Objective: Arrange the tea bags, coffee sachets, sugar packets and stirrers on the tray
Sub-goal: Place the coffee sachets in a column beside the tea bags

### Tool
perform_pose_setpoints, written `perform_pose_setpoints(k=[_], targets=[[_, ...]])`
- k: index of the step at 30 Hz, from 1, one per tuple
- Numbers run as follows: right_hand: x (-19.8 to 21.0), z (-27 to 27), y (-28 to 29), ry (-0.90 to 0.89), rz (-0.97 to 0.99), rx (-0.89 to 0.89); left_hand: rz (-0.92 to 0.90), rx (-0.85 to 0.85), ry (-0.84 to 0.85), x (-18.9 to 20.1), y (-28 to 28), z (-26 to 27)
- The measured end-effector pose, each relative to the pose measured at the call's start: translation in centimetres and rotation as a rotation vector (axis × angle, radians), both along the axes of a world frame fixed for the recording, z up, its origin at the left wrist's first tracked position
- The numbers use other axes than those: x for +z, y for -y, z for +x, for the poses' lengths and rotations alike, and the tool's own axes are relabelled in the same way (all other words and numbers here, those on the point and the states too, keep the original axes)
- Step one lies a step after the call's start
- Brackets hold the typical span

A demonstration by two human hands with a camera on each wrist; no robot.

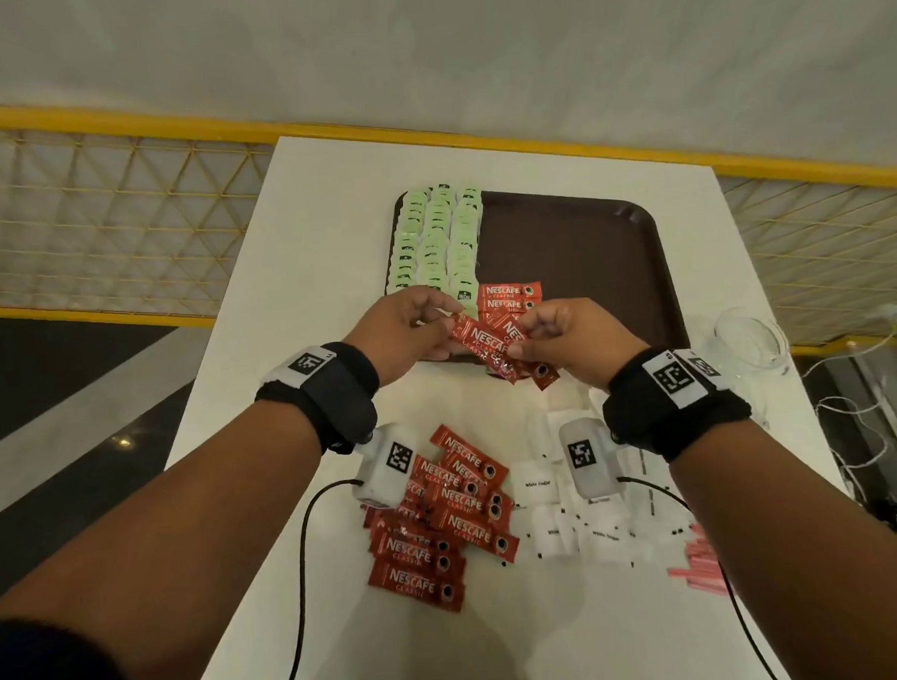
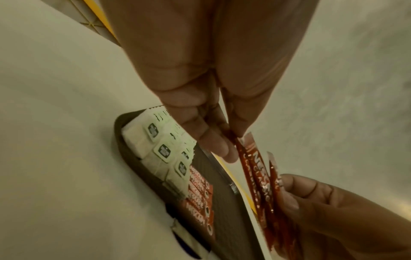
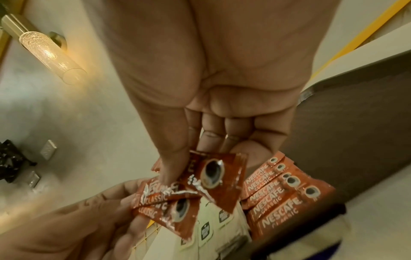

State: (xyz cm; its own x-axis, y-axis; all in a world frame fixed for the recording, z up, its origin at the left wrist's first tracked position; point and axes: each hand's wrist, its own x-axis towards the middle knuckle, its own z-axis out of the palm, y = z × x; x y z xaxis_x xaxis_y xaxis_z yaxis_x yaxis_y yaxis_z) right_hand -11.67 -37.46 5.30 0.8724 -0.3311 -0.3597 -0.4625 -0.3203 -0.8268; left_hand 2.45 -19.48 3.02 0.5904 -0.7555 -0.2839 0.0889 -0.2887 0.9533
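Observation:
Both hands hold a small bunch of red coffee sachets (image 1: pixel 498 349) just above the near edge of the brown tray (image 1: pixel 602 261). My left hand (image 1: pixel 415 326) pinches their left ends (image 2: pixel 246 151); my right hand (image 1: pixel 554 340) pinches the right ends (image 3: pixel 213 174). Green tea bags (image 1: pixel 439 237) fill the tray's left side in three rows. A short column of coffee sachets (image 1: pixel 509 298) lies beside them on the tray. Loose coffee sachets (image 1: pixel 444 520), white sugar packets (image 1: pixel 572 519) and pink stirrers (image 1: pixel 700 565) lie on the white table (image 1: pixel 327 201) near me.
A heap of clear plastic wrapping (image 1: pixel 750 342) lies right of the tray by the table's right edge. Black cables (image 1: pixel 304 562) run from the wrist units across the near table. A yellow mesh railing (image 1: pixel 112 210) stands behind the table.

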Motion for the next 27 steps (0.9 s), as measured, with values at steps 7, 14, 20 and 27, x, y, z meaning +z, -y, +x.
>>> perform_pose_setpoints(k=[7, 14, 20, 27], targets=[[-0.6, 2.9, 3.5, -0.049, -0.075, 0.015, -0.028, 0.051, -0.079, -0.5, 3.7, 1.6], [-1.4, 7.1, 8.0, 0.002, -0.18, -0.117, -0.021, 0.136, 0.073, -1.6, 7.1, 4.6], [-3.1, 10.4, 11.1, -0.037, -0.387, -0.051, 0.01, 0.338, 0.206, -2.6, 8.0, 8.1], [-6.2, 12.7, 11.2, -0.236, -0.499, 0.144, -0.021, 0.416, 0.192, -3.3, 8.6, 10.3]])
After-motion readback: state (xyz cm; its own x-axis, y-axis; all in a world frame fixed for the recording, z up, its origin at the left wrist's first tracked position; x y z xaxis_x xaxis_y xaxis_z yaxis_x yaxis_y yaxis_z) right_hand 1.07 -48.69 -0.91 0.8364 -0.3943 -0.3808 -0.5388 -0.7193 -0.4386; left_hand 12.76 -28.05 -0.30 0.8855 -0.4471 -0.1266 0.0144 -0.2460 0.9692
